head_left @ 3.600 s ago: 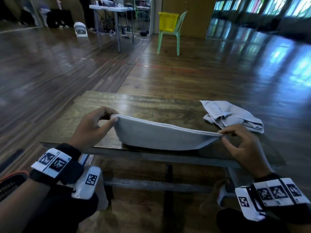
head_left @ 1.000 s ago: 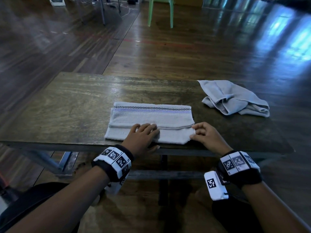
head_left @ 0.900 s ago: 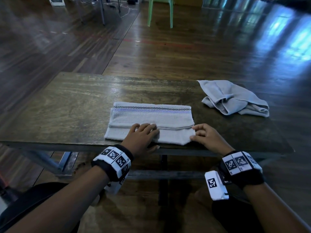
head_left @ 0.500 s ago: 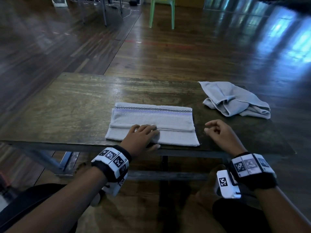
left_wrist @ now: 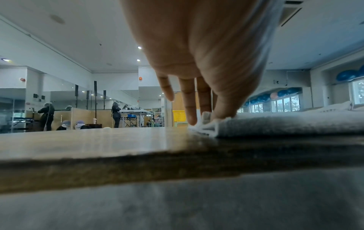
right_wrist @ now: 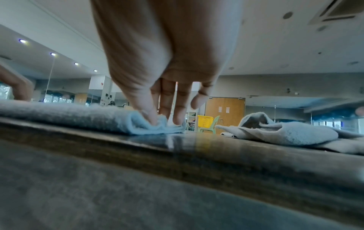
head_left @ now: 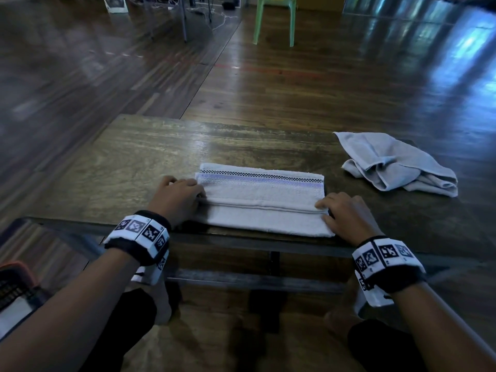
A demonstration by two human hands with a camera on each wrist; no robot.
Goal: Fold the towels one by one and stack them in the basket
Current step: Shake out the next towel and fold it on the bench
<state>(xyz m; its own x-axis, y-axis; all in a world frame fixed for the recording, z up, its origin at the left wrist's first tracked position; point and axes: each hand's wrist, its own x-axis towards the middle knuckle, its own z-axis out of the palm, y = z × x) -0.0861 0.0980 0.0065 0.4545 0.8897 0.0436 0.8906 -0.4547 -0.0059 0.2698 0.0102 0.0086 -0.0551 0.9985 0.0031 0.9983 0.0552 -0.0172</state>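
A folded white towel (head_left: 261, 202) with a checkered band lies near the front edge of the wooden table (head_left: 128, 167). My left hand (head_left: 197, 193) is at its left end, and in the left wrist view the thumb and fingers (left_wrist: 204, 119) pinch the towel's (left_wrist: 285, 124) edge. My right hand (head_left: 323, 208) is at the right end. The right wrist view shows its thumb and fingers (right_wrist: 159, 121) pinching a bunched corner of the towel (right_wrist: 69, 113). A crumpled grey towel (head_left: 397, 165) lies at the table's right side, also in the right wrist view (right_wrist: 285, 132).
An orange-rimmed dark mesh container (head_left: 12, 288) shows at the lower left edge, beside my left arm. A yellow basket (right_wrist: 204, 123) stands on a green chair (head_left: 275, 20) far across the wooden floor. People stand far off (left_wrist: 46, 116).
My left hand has slid from the towel's front middle to its left end. My right hand, lifted off the table half a second ago, has come back to the right end.
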